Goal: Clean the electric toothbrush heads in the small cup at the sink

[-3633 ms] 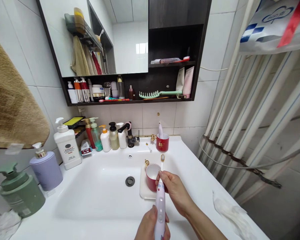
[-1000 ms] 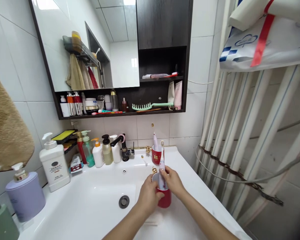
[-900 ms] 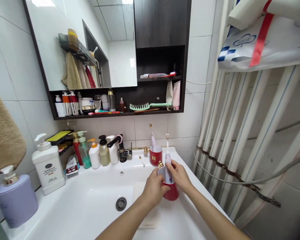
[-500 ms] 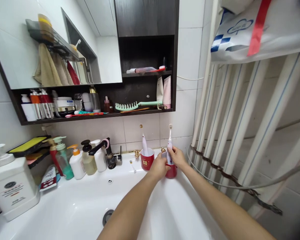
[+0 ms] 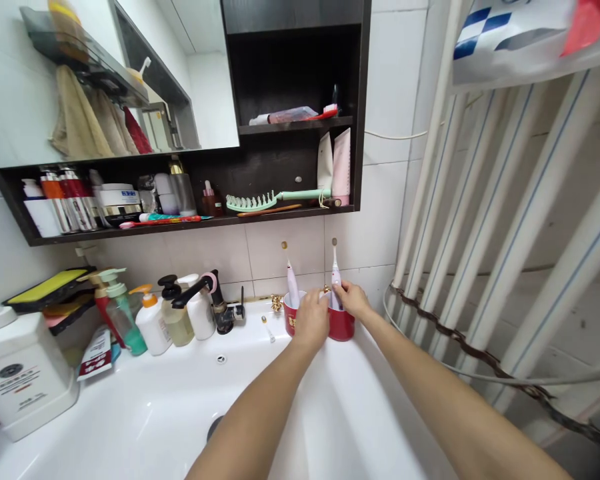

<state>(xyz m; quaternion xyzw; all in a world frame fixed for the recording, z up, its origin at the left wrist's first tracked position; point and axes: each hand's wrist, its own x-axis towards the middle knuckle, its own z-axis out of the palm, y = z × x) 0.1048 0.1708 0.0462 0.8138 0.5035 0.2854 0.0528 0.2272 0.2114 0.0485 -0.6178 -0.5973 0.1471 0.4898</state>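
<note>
Two red cups stand side by side at the back of the sink. A pale electric toothbrush leans upright in the left red cup (image 5: 289, 322), and another pale electric toothbrush (image 5: 335, 270) rises from the right red cup (image 5: 342, 327). My right hand (image 5: 354, 298) is closed around the handle of the right toothbrush, just above that cup's rim. Between the cups is my left hand (image 5: 312, 320), its fingers stretched up and covering part of the left cup. Its fingertips are partly hidden. A small loose brush head (image 5: 269, 329) lies on the sink ledge left of the cups.
A black faucet (image 5: 223, 310) and several pump bottles (image 5: 153, 323) line the sink's (image 5: 145, 400) back left. A dark mirror cabinet (image 5: 280, 160) holding a green hairbrush (image 5: 280, 198) overhangs the ledge. White pipes (image 5: 473, 213) stand at the right.
My left hand has come off the front of the right cup and shifted left, in front of the left cup's side. My right hand stays on the toothbrush. The view has shifted slightly.
</note>
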